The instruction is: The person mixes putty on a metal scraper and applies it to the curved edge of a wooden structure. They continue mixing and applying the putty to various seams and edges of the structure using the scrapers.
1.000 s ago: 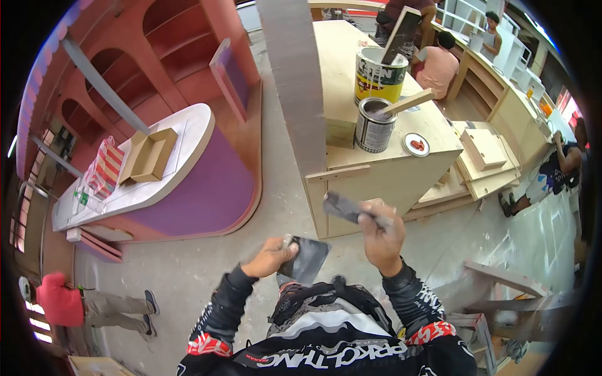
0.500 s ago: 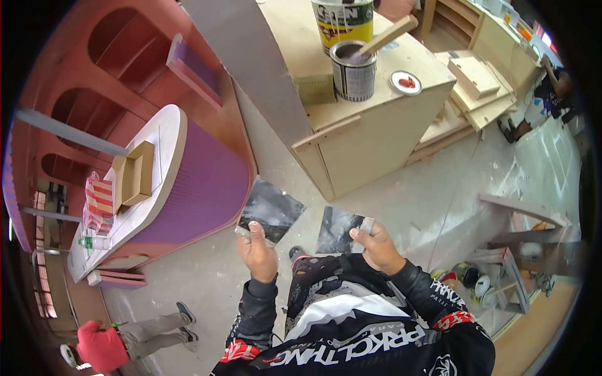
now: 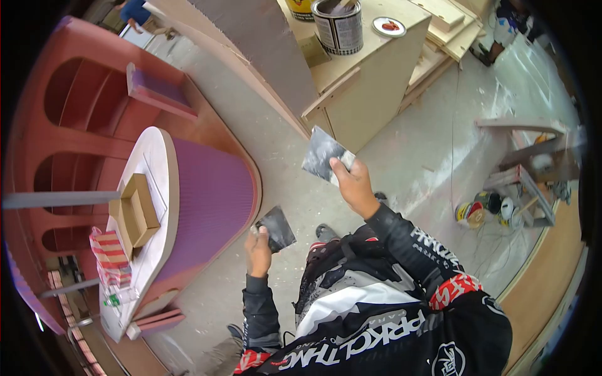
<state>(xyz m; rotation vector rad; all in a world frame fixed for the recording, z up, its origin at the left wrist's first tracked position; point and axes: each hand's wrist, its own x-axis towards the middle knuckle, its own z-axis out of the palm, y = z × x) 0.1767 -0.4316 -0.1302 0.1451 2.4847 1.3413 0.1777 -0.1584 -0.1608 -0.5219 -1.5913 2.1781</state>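
My left hand [image 3: 258,252] is closed on a putty scraper, a flat, square dark blade [image 3: 279,230] smeared with grey-white. It is held low, beside the curved purple counter front. Farther forward and to the right, my right hand [image 3: 356,188] grips a second putty scraper [image 3: 322,152], also streaked with pale putty, thumb on its near edge. The two blades are apart. Beyond the right one stands a pale plywood cabinet [image 3: 376,103] carrying an open paint can [image 3: 338,30] with a stick in it.
On the white-topped counter [image 3: 164,141] lie an open cardboard box [image 3: 136,216] and a striped bag [image 3: 108,250]. A round lid [image 3: 389,26] sits on the cabinet. Paint tins [image 3: 470,213] stand on the floor at right. Another person [image 3: 145,15] is at the upper left.
My right hand has moved forward with its scraper, and the left sits slightly lower. The view has turned right to left, with the cabinet higher in frame. A person in blue has appeared.
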